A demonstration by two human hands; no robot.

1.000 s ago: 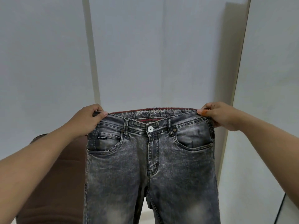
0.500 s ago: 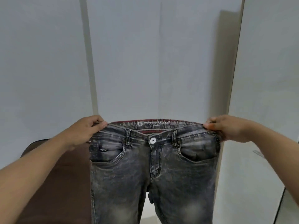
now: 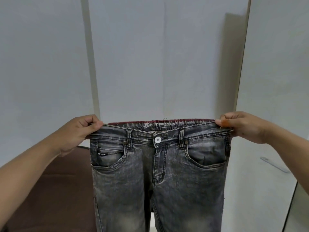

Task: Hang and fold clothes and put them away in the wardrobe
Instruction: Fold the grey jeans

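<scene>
Nearest the camera, two bare forearms are extended forward, one from each lower corner. The left hand (image 3: 78,133) is closed in a pinch on the left end of the waistband, thumb on top, fingers curled behind the denim. The right hand (image 3: 240,125) is closed the same way on the right end, thumb tip pressed on the band's upper edge. Nothing else is held in either hand.

Between them the jeans (image 3: 158,173) are held up in the air, front side toward the camera, white button (image 3: 157,139) fastened at centre. The waistband (image 3: 158,129) is stretched roughly level from one hand to the other and looks taut. The long axis of the garment is vertical: both legs hang straight down from the grip and run out of the bottom edge, so the hems are not seen. The whole length lies below the hands, none above.

Both hands are at about the same height and equally near the centre seam, so neither is favoured. A fold is judged to be the step in hand; bringing one hand across to the other would lay leg on leg along that vertical axis. Which hand should cross cannot be told.

Behind at lower left, a brown surface (image 3: 55,190) is seen, a likely place for laying the jeans down. Farthest back, pale wardrobe panels (image 3: 158,56) with vertical seams are seen; a handle (image 3: 274,164) shows on the right panel.
</scene>
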